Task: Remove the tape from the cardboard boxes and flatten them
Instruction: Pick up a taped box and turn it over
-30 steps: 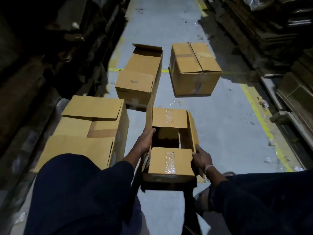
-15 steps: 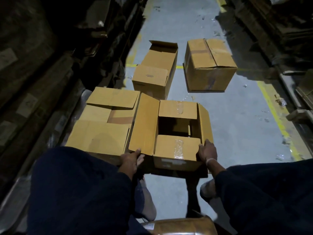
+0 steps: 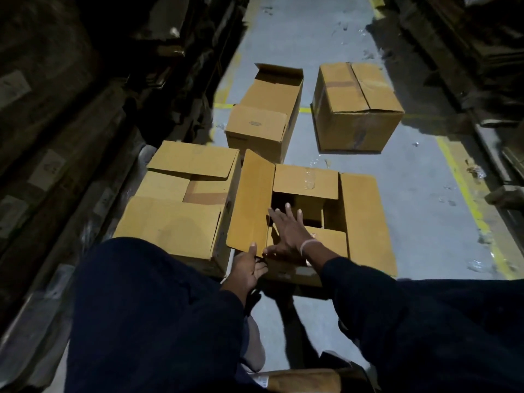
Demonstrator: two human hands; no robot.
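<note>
An open cardboard box [image 3: 360,219] sits on the floor right in front of me, its four top flaps spread out and clear tape stuck on the far flap [image 3: 307,178]. My left hand [image 3: 248,268] holds the near corner of the box's left flap, thumb on top. My right hand [image 3: 289,231] reaches across the near flap with straight, spread fingers over the dark opening. Three more boxes stand around: one with loose flaps at the left [image 3: 175,217], one open box behind [image 3: 263,120], and a closed one at the far right [image 3: 357,109].
Dark stacks of flattened cardboard [image 3: 85,109] line the left side, and more stacks [image 3: 482,66] line the right. The grey floor [image 3: 419,194] has yellow lines and scattered bits of clear tape. A brown object [image 3: 306,380] lies by my knees.
The box's right flap has folded out flat. My right hand left the box's right side and moved over the near flap toward the opening. My left hand stays at the left flap's corner.
</note>
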